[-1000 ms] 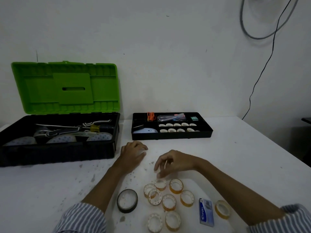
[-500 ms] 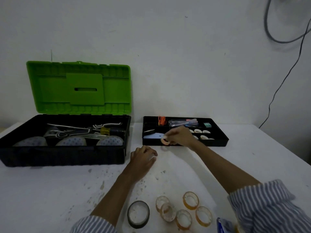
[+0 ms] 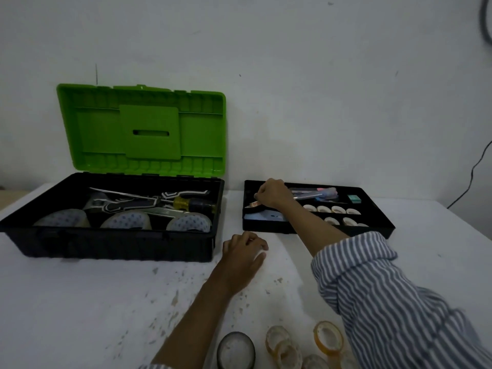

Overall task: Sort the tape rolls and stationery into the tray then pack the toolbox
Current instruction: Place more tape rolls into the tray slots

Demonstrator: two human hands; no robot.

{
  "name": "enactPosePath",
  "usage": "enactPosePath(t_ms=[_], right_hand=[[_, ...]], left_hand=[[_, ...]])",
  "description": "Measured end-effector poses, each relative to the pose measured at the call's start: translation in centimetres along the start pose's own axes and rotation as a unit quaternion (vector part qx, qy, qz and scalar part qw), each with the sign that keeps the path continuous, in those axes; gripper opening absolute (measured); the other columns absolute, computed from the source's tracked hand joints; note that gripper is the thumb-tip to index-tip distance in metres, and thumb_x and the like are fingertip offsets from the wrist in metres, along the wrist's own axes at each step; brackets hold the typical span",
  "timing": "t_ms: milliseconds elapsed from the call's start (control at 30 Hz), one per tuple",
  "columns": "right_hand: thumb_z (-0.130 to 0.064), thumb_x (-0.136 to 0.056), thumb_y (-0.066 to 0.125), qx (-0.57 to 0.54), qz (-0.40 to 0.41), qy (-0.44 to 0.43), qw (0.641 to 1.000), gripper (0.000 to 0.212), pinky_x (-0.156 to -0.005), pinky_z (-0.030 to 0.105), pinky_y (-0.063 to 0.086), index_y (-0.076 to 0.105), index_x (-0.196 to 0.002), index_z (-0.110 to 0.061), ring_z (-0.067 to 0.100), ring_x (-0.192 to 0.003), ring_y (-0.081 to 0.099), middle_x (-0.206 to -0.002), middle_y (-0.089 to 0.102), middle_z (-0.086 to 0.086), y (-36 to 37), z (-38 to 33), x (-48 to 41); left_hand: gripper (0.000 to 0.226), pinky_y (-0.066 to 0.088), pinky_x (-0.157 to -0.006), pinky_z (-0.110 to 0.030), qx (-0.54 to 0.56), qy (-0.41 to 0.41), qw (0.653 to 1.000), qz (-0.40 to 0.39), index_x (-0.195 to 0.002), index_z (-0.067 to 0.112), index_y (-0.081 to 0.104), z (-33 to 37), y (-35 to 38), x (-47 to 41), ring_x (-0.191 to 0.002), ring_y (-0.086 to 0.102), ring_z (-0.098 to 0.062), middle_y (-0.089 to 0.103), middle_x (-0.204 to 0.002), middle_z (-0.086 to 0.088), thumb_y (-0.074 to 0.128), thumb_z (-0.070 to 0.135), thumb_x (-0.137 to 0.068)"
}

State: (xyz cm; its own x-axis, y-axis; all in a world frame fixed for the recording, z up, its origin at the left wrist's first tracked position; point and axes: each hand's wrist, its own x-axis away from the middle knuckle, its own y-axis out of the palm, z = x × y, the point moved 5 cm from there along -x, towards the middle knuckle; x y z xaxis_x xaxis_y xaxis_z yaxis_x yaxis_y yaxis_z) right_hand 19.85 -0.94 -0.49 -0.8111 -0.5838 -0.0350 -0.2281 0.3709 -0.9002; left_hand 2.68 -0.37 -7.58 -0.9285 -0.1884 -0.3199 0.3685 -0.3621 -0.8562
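A white surface (image 3: 80, 302) spreads under both grips, with brownish flecks (image 3: 174, 298) scattered on the near side of the left grip (image 3: 243, 251). Beyond the right grip (image 3: 271, 194) rises a pale wall (image 3: 292, 89). Far to the right of that grip a thin black cable (image 3: 471, 177) runs down the wall, and a thicker dark cable (image 3: 483, 17), blurred, curves high above it

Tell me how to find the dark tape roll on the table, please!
Start at the white table and look along its near edge, close to the person, where a bunch of tape rolls lies. The dark tape roll is the leftmost one there, lying flat. Its rim is black, while its neighbours, the amber tape rolls, are see-through and yellowish.
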Motion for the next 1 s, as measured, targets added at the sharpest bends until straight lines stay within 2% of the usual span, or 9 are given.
enactPosePath(t_ms=[167,300,400,467,567,633,800,933,1000], right_hand=[[-0.045,-0.095,0.044,0.037,-0.016,-0.025,0.999,0.043,-0.102,0.046,0.030,0.071,-0.101,-0.012,0.029,-0.110,0.052,-0.110,0.066,0.011,-0.7,0.3,0.5],[-0.049,-0.095,0.043,0.010,0.026,-0.086,0.996,0.046,-0.094,0.041,0.026,0.075,-0.091,-0.016,0.026,-0.103,0.056,-0.093,0.071,0.007,-1.0,0.3,1.5],[-0.048,-0.095,0.043,0.003,0.041,-0.125,0.991,0.048,-0.087,0.039,0.025,0.075,-0.075,-0.018,0.022,-0.091,0.058,-0.064,0.061,0.001,-0.9,0.3,2.6],[-0.043,-0.095,0.047,-0.025,0.080,-0.159,0.984,0.041,-0.080,0.037,0.022,0.069,-0.067,-0.021,0.020,-0.083,0.055,-0.060,0.056,-0.003,-1.3,0.3,3.8],[-0.030,-0.090,0.058,-0.070,0.149,-0.205,0.965,0.017,-0.078,0.033,0.024,0.069,-0.087,-0.018,0.015,-0.086,0.057,-0.081,0.067,-0.002,-2.2,0.8,5.6],[-0.020,-0.086,0.063,-0.112,0.155,-0.230,0.954,0.008,-0.073,0.028,0.030,0.064,-0.085,-0.012,0.010,-0.070,0.053,-0.074,0.061,0.000,-2.5,1.5,7.0],[-0.016,-0.083,0.068,-0.159,0.046,-0.199,0.966,0.011,-0.056,0.020,0.039,0.063,-0.076,-0.008,0.009,-0.053,0.046,-0.062,0.058,0.005,-2.3,4.5,11.3],[-0.021,-0.084,0.068,-0.099,-0.140,-0.169,0.971,0.009,-0.063,0.020,0.046,0.072,-0.084,-0.012,0.012,-0.068,0.060,-0.083,0.071,0.006,-1.7,7.5,15.2],[-0.016,-0.086,0.065,-0.091,-0.235,-0.146,0.957,0.011,-0.057,0.019,0.047,0.072,-0.092,-0.011,0.010,-0.064,0.062,-0.086,0.071,0.008,-1.9,8.9,17.6]], left_hand=[[0.023,0.014,-0.086,-0.022,0.008,0.004,1.000,0.007,-0.115,0.029,0.049,0.1,-0.1,0.0,-0.111,0.033,-0.013,0.041,-0.120,0.006,0.038,0.027,-0.095],[0.023,0.017,-0.086,-0.024,0.010,0.008,1.000,0.012,-0.115,0.029,0.051,0.2,-0.3,0.1,-0.110,0.035,-0.014,0.042,-0.120,0.005,0.040,0.027,-0.095],[0.024,0.019,-0.089,-0.026,0.007,0.007,1.000,0.008,-0.116,0.027,0.051,0.3,-0.4,0.2,-0.111,0.036,-0.016,0.043,-0.121,0.005,0.039,0.026,-0.095],[0.024,0.018,-0.088,-0.025,0.012,0.007,1.000,0.005,-0.116,0.027,0.051,0.4,-0.5,0.3,-0.111,0.036,-0.016,0.043,-0.121,0.005,0.039,0.026,-0.096],[0.023,0.015,-0.080,-0.024,0.009,0.004,1.000,-0.002,-0.116,0.028,0.050,0.4,-0.4,0.3,-0.111,0.035,-0.017,0.043,-0.121,0.005,0.039,0.027,-0.096],[0.024,0.014,-0.077,-0.024,0.006,-0.002,1.000,-0.012,-0.115,0.029,0.050,0.2,-0.4,0.3,-0.111,0.035,-0.017,0.042,-0.121,0.006,0.037,0.030,-0.095],[0.044,0.020,-0.085,-0.028,0.039,-0.031,0.998,-0.035,-0.111,0.027,0.055,0.2,-0.7,0.3,-0.112,0.036,-0.019,0.044,-0.119,0.003,0.028,0.044,-0.081],[0.070,0.023,-0.087,-0.029,0.045,-0.032,0.997,-0.049,-0.108,0.025,0.057,0.4,-1.0,0.0,-0.112,0.038,-0.019,0.046,-0.119,0.002,0.015,0.060,-0.064],[0.072,0.024,-0.087,-0.029,0.038,-0.024,0.997,-0.055,-0.108,0.024,0.057,0.6,-1.1,0.0,-0.112,0.040,-0.019,0.046,-0.120,0.002,0.014,0.060,-0.063]])
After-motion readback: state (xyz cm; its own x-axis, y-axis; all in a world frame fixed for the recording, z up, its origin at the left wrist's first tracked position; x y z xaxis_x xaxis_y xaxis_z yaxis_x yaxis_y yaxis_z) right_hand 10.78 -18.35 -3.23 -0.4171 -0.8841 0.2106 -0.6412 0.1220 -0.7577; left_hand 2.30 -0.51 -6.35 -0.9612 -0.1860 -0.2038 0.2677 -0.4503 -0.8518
